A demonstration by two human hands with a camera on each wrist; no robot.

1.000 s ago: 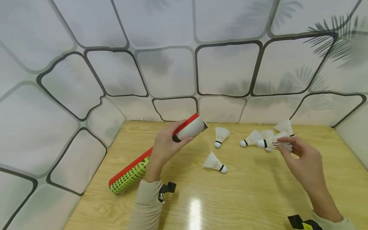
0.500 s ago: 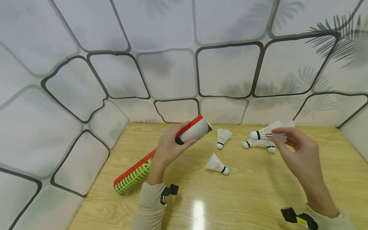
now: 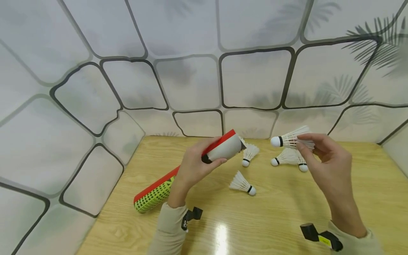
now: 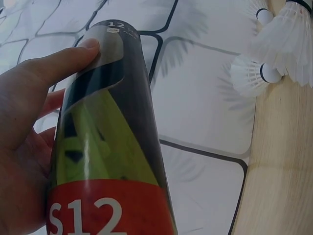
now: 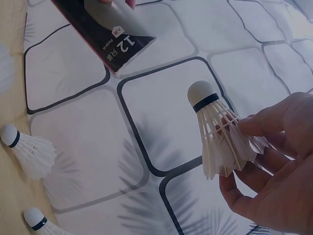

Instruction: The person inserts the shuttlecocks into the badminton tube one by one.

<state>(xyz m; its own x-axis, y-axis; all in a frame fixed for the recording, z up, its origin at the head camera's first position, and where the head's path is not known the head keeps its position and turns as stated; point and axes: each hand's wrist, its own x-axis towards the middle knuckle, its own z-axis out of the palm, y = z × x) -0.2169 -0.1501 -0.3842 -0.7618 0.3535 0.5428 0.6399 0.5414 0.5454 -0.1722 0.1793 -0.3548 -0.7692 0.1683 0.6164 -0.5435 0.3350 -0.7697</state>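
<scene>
you've got 1 shuttle (image 3: 287, 140) off the table (image 3: 271, 219), pinched in your r hand (image 3: 333, 165) & apart from the tube (image 3: 156, 194) your l hand (image 3: 196, 162) grips tilted, so prob. midway w/ this one, at least 4 loose shuttles (image 3: 242, 182) left, tube contents unseen.

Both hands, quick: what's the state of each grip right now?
Left hand: closed around the printed tube.
Right hand: closed, pinching one shuttlecock by its feathered skirt, above the table.
</scene>
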